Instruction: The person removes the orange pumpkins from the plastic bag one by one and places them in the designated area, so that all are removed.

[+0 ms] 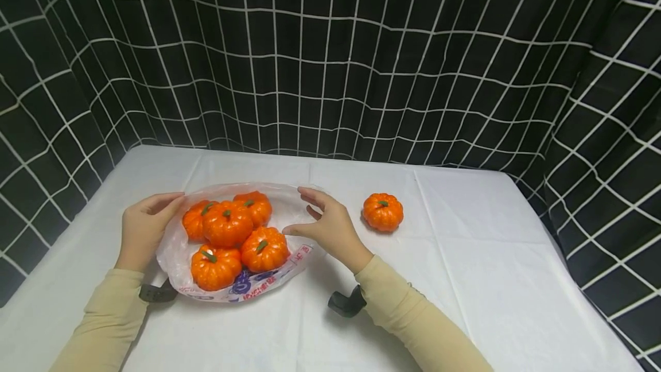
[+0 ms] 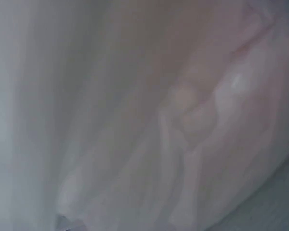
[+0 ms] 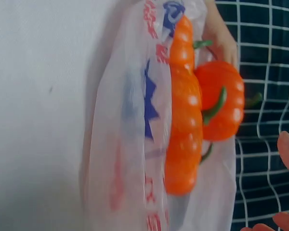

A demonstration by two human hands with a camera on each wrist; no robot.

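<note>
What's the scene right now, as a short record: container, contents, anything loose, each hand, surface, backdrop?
container: translucent plastic bag with red and blue print, mouth open
contents: five orange pumpkins visible, green-stemmed, one resting on others
loose: single pumpkin, outside the bag, to its right
left hand: pinches the bag's left rim
right hand: at the bag's right side, thumb and fingers spread, holding nothing
surface: white cloth
backdrop: black fabric with white grid lines
left wrist view: too blurred for detail
</note>
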